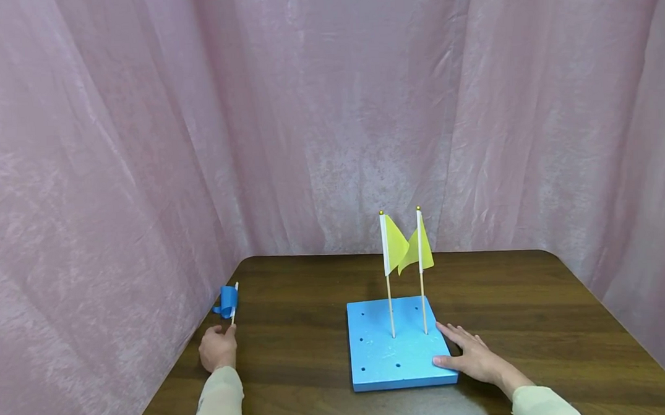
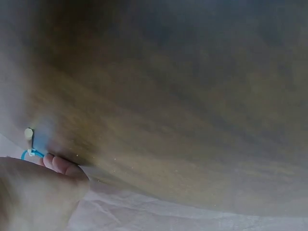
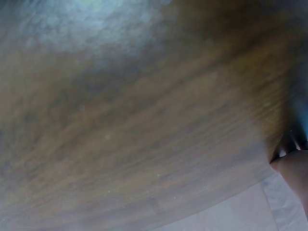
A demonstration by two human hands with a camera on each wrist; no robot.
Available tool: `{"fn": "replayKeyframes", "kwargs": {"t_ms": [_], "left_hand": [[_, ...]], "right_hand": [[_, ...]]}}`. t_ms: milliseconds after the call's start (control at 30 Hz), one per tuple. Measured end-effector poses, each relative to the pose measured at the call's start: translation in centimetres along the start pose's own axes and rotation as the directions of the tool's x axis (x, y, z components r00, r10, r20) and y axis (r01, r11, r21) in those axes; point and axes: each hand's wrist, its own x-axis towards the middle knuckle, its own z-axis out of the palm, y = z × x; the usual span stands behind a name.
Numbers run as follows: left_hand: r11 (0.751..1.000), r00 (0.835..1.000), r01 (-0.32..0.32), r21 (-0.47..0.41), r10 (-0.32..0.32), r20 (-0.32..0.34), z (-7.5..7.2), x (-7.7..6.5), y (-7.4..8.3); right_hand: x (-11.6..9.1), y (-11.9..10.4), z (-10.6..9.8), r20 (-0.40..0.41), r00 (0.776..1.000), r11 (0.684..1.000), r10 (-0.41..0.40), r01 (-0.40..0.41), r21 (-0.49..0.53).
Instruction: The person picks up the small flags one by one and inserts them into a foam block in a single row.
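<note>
At the table's left side my left hand (image 1: 218,348) pinches the thin wooden stick of a small blue flag (image 1: 228,302). The flag's cloth is rolled about the stick above the fingers. In the left wrist view the stick's end (image 2: 29,133) shows beside the fingertips. My right hand (image 1: 473,355) touches the right edge of a light blue board (image 1: 372,354), thumb on top and fingers spread. Two yellow flags, a left one (image 1: 395,245) and a right one (image 1: 421,247), stand upright in the board. In the right wrist view only part of the right hand (image 3: 293,168) appears.
Several small holes (image 1: 363,369) dot the board's top. The dark wooden table (image 1: 293,339) has rounded far corners. Pink curtains (image 1: 350,107) hang behind it and along both sides, close to the left hand.
</note>
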Motion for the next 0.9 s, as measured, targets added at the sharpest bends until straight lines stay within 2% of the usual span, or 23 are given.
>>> {"fn": "replayKeyframes", "kwargs": {"t_ms": [267, 500, 900], "left_hand": [[1.000, 1.000, 0.008, 0.014, -0.008, 0.003, 0.08, -0.18, 0.03], [1.000, 1.000, 0.004, -0.002, -0.004, -0.030, 0.32, -0.07, -0.29], [0.999, 1.000, 0.022, 0.033, -0.021, -0.010, 0.17, -0.32, 0.04]], "right_hand": [[0.05, 0.02, -0.01, -0.003, 1.000, 1.000, -0.003, 0.003, 0.003], [0.02, 0.07, 0.03, -0.010, 1.000, 1.000, -0.014, 0.014, -0.008], [-0.02, 0.03, 0.01, -0.005, 1.000, 1.000, -0.013, 0.013, 0.009]]}}
